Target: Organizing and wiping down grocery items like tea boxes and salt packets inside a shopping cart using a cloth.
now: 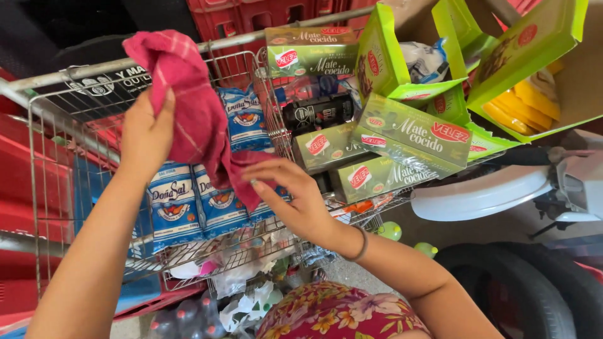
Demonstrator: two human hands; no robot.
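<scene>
A red cloth (188, 107) is gripped by the left hand (146, 132) at upper left; its lower end is pinched by the right hand (295, 194). The cloth is held spread over blue salt bags (173, 204) in the wire cart (56, 163).

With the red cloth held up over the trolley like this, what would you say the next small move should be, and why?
Probably the right hand should pull the lower corner outward to spread the red cloth. The left hand pinches its top edge, but it hangs bunched and folded over the blue and white packets in the wire trolley, so it looks unready for wiping.
</scene>
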